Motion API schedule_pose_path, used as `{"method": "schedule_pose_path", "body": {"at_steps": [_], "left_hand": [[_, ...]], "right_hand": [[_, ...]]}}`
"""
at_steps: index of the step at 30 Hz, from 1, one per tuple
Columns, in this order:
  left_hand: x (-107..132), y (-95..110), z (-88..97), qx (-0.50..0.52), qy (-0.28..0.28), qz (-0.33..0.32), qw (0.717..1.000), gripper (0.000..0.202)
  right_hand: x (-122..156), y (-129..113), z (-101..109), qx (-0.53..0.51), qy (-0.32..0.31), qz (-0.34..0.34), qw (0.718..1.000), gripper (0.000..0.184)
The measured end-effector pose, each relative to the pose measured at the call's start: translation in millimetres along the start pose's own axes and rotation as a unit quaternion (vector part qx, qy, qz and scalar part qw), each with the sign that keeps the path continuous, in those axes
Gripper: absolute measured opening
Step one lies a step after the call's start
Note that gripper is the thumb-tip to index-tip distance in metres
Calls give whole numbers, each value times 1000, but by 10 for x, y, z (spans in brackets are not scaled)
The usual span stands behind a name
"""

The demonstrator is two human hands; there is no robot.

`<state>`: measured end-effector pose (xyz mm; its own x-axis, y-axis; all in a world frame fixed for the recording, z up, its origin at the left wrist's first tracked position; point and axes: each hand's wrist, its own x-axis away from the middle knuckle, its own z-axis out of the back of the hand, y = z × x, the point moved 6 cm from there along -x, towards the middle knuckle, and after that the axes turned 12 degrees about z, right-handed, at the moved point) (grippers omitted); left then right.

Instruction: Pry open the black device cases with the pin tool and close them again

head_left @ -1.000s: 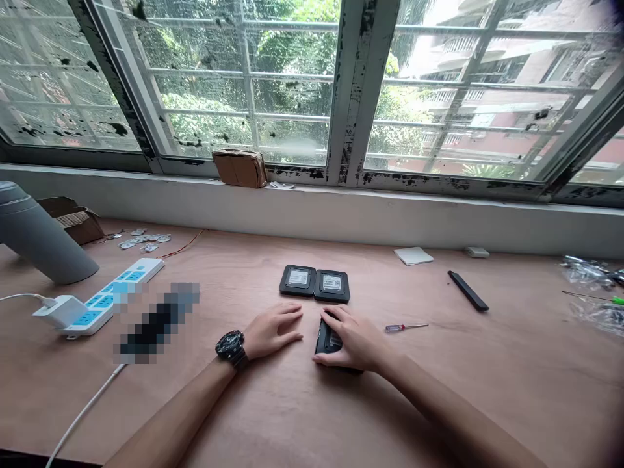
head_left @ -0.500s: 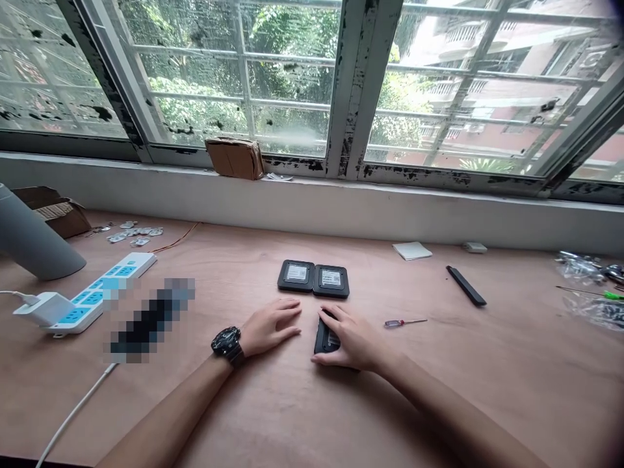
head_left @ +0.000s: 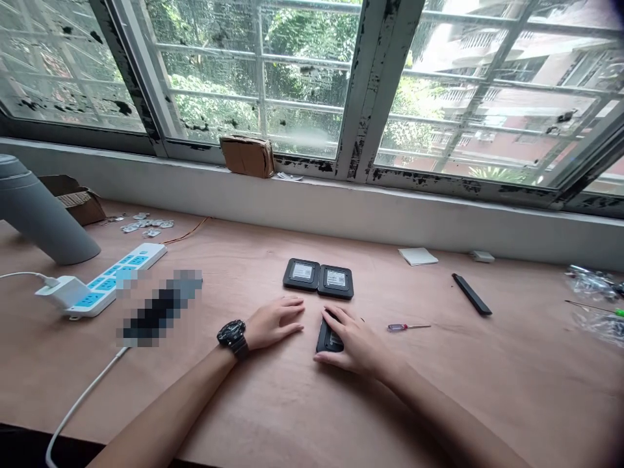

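Note:
My right hand (head_left: 355,343) lies over a flat black drive (head_left: 325,337), thumb at its near edge and fingers at its far edge. Most of that drive is hidden under the palm; a bit of pale label shows. To its left, my left hand (head_left: 277,323) rests on the table, fingers stretched out and holding nothing. Just beyond both hands two similar drives, a left one (head_left: 301,273) and a right one (head_left: 336,282), lie side by side with white labels up. Right of my right hand is a small screwdriver (head_left: 408,327) with a clear purplish handle.
On the left stand a white power strip (head_left: 117,278) with a plugged-in charger (head_left: 62,292), a white cable (head_left: 80,403) and a grey cylinder (head_left: 53,214). A black bar (head_left: 471,295), a white pad (head_left: 418,257) and plastic bags (head_left: 597,284) lie right. A cardboard box (head_left: 247,156) sits on the sill.
The view has shifted slightly, moving the scene a little to the right. Both hands keep their places, with my right hand still on the drive.

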<state>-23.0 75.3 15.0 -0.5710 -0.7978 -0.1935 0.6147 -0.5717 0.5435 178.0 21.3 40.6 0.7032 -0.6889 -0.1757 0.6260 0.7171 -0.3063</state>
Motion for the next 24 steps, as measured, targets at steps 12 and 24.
{"method": "schedule_pose_path", "body": {"at_steps": [12,24], "left_hand": [[8,6,16,-9,9,12,1000,44],[287,883,-270,-166,84,-191,964,36]], "right_hand": [[69,77,-44,-38,39,18,998,91],[721,189,-45,97,62,-1,993,111]]}}
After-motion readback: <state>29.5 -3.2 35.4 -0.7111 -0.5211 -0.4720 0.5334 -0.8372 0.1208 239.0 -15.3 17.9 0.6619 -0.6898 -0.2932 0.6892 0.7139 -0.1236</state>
